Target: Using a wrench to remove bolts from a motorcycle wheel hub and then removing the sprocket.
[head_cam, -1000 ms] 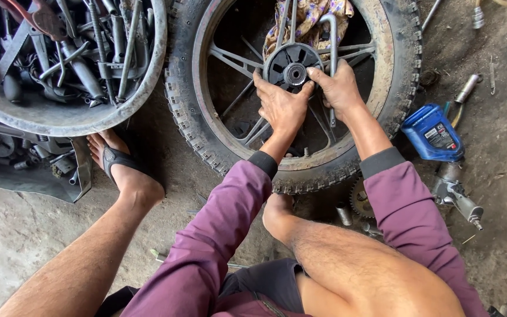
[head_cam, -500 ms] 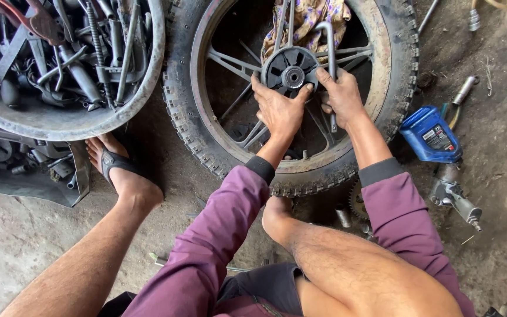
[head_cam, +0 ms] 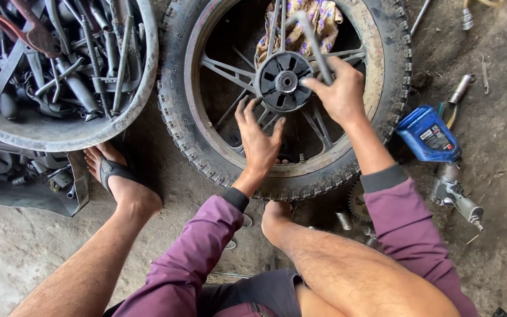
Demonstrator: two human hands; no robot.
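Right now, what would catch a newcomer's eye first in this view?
The knobby wheel lying flat at top centre, with both hands at its hub: the right hand grips a metal rod, the left hand spreads its fingers on the spokes. A basin of metal parts fills the upper left; a blue bottle lies right.

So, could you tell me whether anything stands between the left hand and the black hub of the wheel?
Nothing visible does. The left hand lies open on the spokes just below the hub, while the right hand grips a metal tool beside it.
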